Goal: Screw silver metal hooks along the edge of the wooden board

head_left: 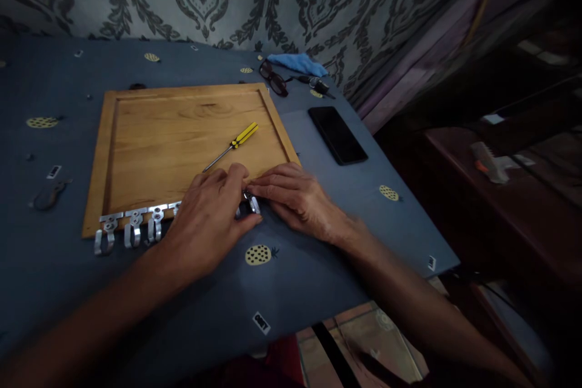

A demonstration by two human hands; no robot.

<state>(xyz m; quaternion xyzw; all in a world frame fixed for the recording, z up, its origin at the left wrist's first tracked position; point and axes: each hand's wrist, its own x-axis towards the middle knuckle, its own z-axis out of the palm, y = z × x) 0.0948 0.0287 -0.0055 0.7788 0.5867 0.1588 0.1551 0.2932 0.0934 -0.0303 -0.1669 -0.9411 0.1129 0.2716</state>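
Observation:
A metal hook rail with several silver double hooks lies along the near edge of a framed wooden board. My left hand is closed over the right part of the rail, its thumb beside the last hook. My right hand has its fingers pressed together at the rail's right end, touching the board's near right corner. Whatever lies between those right fingertips is hidden. On the board, just beyond my left hand, rests a screwdriver with a yellow and black handle.
A black phone lies right of the board. Behind it are sunglasses, a wristwatch and a blue cloth. A small dark metal item sits at the left. The table has a blue patterned cover and meets a patterned wall.

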